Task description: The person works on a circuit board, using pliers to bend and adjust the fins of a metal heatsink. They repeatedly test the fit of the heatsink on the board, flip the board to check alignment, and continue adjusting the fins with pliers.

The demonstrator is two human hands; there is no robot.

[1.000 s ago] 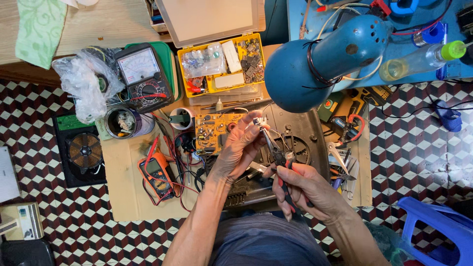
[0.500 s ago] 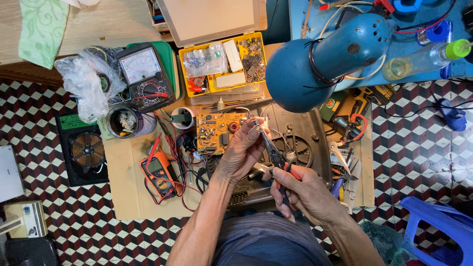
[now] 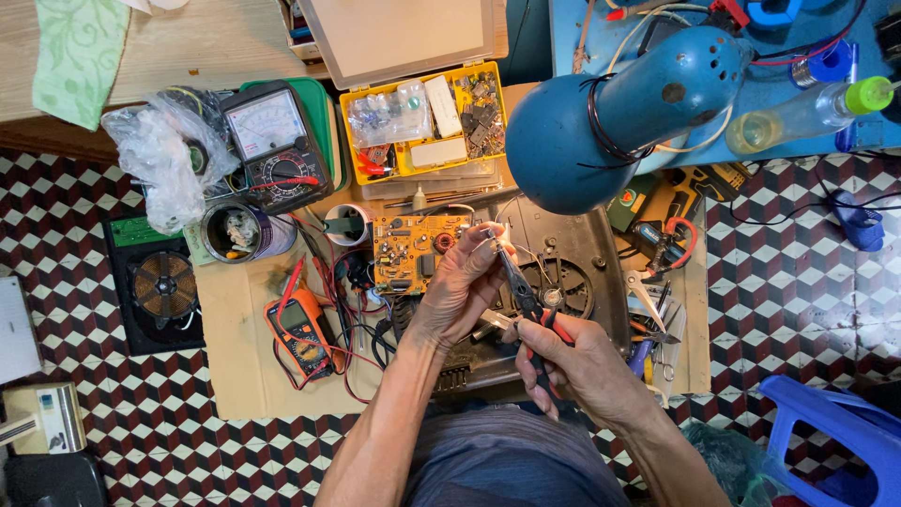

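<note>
The right hand (image 3: 572, 361) grips pliers (image 3: 526, 296); the left hand (image 3: 465, 282) pinches a small part at their tip, above the board (image 3: 405, 252).

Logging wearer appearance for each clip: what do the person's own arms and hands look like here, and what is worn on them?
Both forearms are bare, with no sleeves reaching into view. The left hand and right hand wear no gloves, and no ring, watch or bracelet is visible. The arms look lean. Below them shows a grey-blue garment on the body.
</note>
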